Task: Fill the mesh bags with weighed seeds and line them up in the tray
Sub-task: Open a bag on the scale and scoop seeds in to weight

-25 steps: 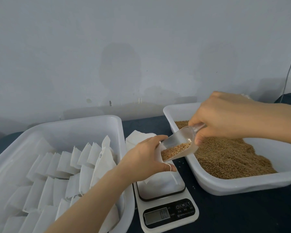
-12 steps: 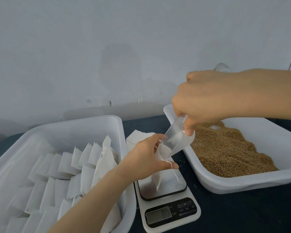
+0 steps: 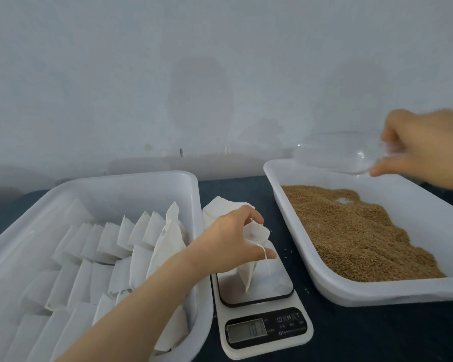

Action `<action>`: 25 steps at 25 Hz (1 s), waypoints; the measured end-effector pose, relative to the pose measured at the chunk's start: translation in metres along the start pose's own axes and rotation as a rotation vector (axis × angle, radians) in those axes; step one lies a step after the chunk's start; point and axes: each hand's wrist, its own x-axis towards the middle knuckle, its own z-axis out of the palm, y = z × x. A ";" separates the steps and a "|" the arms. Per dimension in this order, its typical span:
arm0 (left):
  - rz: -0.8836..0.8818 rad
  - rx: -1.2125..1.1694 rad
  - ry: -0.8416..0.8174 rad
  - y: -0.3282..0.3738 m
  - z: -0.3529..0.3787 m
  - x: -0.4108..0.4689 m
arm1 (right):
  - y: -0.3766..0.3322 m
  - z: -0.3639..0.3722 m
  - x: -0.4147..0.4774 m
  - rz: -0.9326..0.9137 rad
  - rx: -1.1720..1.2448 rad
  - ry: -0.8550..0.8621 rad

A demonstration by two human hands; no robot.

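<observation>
Left hand (image 3: 230, 241) pinches mesh bag (image 3: 249, 259) upright on scale (image 3: 259, 309); tray (image 3: 194, 194) immediately left. Right hand (image 3: 424, 145) grips empty scoop (image 3: 338, 152).

Scale (image 3: 259, 312) sits near centre on the desk (image 3: 377, 333). Tray of bags (image 3: 168, 178) lies to its left, tray of seeds (image 3: 351, 293) right, spare bags (image 3: 220, 207) stacked behind.

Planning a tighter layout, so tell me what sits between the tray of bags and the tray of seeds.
In the head view, the scale sits between the bag tray and the seed tray, with a bag held on it by the left hand.
</observation>
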 end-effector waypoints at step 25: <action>-0.052 0.043 -0.001 0.012 -0.002 -0.008 | 0.002 0.148 -0.051 0.090 0.271 -0.445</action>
